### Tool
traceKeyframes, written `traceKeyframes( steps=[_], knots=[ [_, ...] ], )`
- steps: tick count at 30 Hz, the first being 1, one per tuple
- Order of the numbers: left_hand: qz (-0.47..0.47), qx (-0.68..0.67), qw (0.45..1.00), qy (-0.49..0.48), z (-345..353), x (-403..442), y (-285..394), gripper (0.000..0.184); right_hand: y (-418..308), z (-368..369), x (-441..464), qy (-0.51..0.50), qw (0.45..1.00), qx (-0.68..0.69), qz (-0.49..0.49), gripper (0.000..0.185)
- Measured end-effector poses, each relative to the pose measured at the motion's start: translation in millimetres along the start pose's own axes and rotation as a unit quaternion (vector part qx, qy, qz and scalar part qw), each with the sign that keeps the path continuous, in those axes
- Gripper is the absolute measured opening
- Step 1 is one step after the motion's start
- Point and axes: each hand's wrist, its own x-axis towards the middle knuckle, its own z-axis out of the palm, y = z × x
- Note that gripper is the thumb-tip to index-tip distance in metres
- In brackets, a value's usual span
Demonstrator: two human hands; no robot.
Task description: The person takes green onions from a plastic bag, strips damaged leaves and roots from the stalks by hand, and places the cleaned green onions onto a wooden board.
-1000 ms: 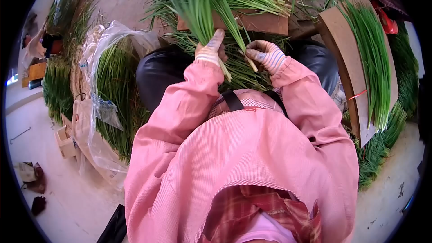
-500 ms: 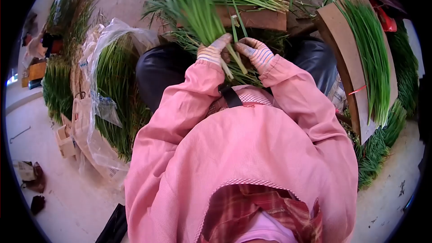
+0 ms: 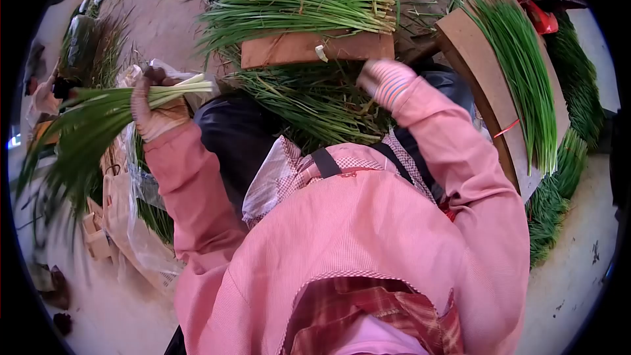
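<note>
My left hand [image 3: 154,108], in a striped glove, is closed around a bunch of garlic chives [image 3: 98,115] at the left. Their pale stem ends point right, and the green leaves hang down to the left, smeared by motion. My right hand [image 3: 388,83], also gloved, is blurred at the near right end of a wooden board [image 3: 276,52]; how its fingers are held cannot be made out. On that board lies a heap of garlic chives [image 3: 296,0], stems to the right. Loose green leaves [image 3: 309,105] lie below it, between my knees.
At the right, a slanted board [image 3: 455,43] carries a long row of chives [image 3: 519,79], with a red tie [image 3: 506,129] beside it. More greens [image 3: 559,210] lie behind it on the floor. A clear plastic bag [image 3: 141,207] and a small wooden box [image 3: 95,233] are at the left.
My left hand has swung out left with the chives, which were held upright before me by both hands. My right hand has come away from them. The heap's board shows more fully.
</note>
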Motion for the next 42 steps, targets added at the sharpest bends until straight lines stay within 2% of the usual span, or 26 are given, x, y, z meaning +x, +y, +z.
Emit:
traceKeyframes(
  steps=[1,2,3,5,7,9,10,11,14,17,20,22,24,25,27,28,29,31,33,34,35,36,38,39,40,42],
  knots=[
    [0.038,-0.015,0.996,-0.074,3,-10,-20,0.016,27,10,18,0.154,0.984,0.089,-0.005,0.013],
    [-0.017,-0.014,0.996,-0.092,11,-22,-35,0.017,26,-21,25,0.146,0.986,-0.035,0.068,0.019],
    [-0.072,-0.013,0.991,-0.108,19,-32,-49,0.018,26,-33,20,0.214,0.972,-0.06,0.076,0.028],
    [-0.263,-0.163,0.924,-0.223,20,-34,-92,0.014,42,-32,32,0.243,0.959,-0.108,0.099,0.034],
    [-0.306,-0.164,0.929,-0.132,29,-43,-141,0.013,43,-35,35,0.168,0.979,-0.066,0.09,0.04],
    [-0.242,-0.098,0.959,-0.114,51,-57,-182,0.026,40,-36,40,0.157,0.98,-0.084,0.088,0.043],
    [-0.29,-0.159,0.931,-0.155,59,-57,-200,0.028,40,-37,43,0.123,0.982,-0.107,0.094,0.041],
    [-0.298,-0.093,0.939,-0.142,65,-58,-212,0.029,41,-36,46,0.089,0.982,-0.129,0.101,0.039],
    [-0.326,-0.105,0.93,-0.133,67,-43,-251,0.032,30,-47,48,0.031,0.981,-0.153,0.113,0.033],
    [-0.332,0.072,0.94,0.013,68,-21,-255,0.029,32,-55,51,0.041,0.985,-0.15,0.078,0.027],
    [-0.249,0.083,0.965,0.017,24,-1,-235,0.023,20,-79,51,0.095,0.99,-0.089,0.058,0.022],
    [-0.197,0.094,0.975,0.041,-5,20,-219,0.02,25,-88,53,0.18,0.983,0.044,0.011,0.018],
    [-0.173,0.067,0.976,0.118,-35,39,-199,0.015,24,-96,48,0.229,0.957,0.18,-0.015,0.023],
    [-0.132,0.034,0.974,0.183,-13,22,-181,0.013,29,-95,49,0.229,0.957,0.177,-0.021,0.023],
    [-0.132,0.005,0.975,0.177,-21,22,-159,0.021,56,-83,52,0.0,0.99,-0.086,0.11,0.031],
    [-0.085,-0.008,0.988,0.126,-9,5,-143,0.027,73,-89,59,-0.001,0.99,-0.031,0.138,0.037],
    [-0.037,-0.023,0.996,0.079,0,-15,-125,0.033,78,-105,60,0.024,0.979,0.141,0.145,0.035],
    [-0.001,0.007,0.998,0.054,3,-31,-105,0.039,42,-150,52,0.075,0.941,0.303,0.128,0.03],
    [0.01,0.001,0.999,0.039,2,-39,-97,0.035,7,-193,39,0.102,0.936,0.301,0.149,0.023],
    [0.013,-0.009,0.999,0.032,1,-38,-98,0.035,9,-190,39,0.179,0.921,0.324,0.124,0.021],
    [-0.003,-0.016,1.0,-0.025,-2,-37,-103,0.031,18,-187,39,0.184,0.921,0.325,0.111,0.028],
    [-0.017,-0.022,0.996,-0.081,-3,-38,-105,0.029,41,-172,44,0.148,0.96,0.198,0.13,0.028],
    [-0.033,-0.018,0.995,-0.096,17,-63,-106,0.021,38,-159,37,0.026,0.978,0.116,0.173,0.028],
    [-0.045,-0.014,0.992,-0.115,30,-72,-107,0.017,19,-164,30,-0.047,0.968,0.156,0.191,0.029],
    [-0.068,-0.029,0.987,-0.14,34,-76,-114,0.015,69,-141,35,-0.084,0.936,0.322,0.118,0.032],
    [-0.134,-0.022,0.982,-0.132,33,-83,-143,0.018,42,-123,22,-0.051,0.912,0.388,0.121,0.027]
  ],
)
